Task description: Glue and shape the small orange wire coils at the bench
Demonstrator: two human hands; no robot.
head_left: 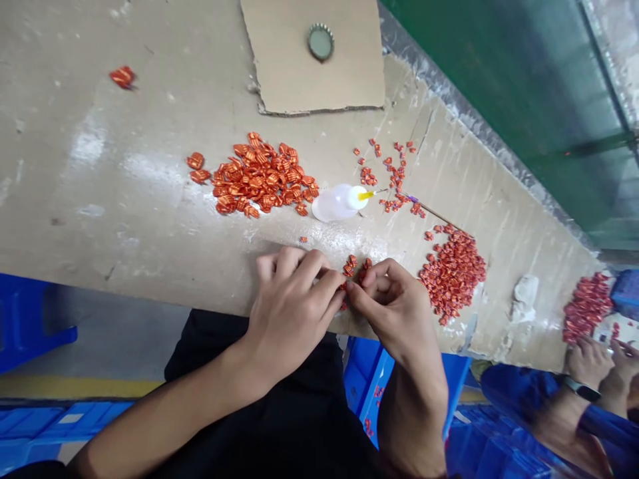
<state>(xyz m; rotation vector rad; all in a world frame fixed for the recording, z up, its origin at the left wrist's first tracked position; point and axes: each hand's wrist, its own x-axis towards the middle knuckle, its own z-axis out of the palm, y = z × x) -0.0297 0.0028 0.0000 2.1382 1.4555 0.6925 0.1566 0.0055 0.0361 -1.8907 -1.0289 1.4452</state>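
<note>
My left hand (294, 303) rests at the table's near edge, its thumb and forefinger closed at a small red plastic piece (343, 287). From the other side my right hand (399, 309) pinches at the same piece, which the fingertips of both hands partly hide. Two more small red pieces (350, 265) lie on the table just beyond the fingertips. Farther off, a white squeeze bottle (337, 203) with a yellow nozzle lies on its side. To its left is a heap of larger orange-red, gold-striped pieces (262, 176); a pile of small red pieces (454, 273) sits right of my right hand.
Small red pieces lie scattered (397, 174) near a thin brown stick (439, 216). Cardboard (319, 80) with a bottle cap (320, 42) lies at the back. At far right, a co-worker's hands (592, 362) work beside another red pile (586, 306). Blue bins (367, 372) stand below the table.
</note>
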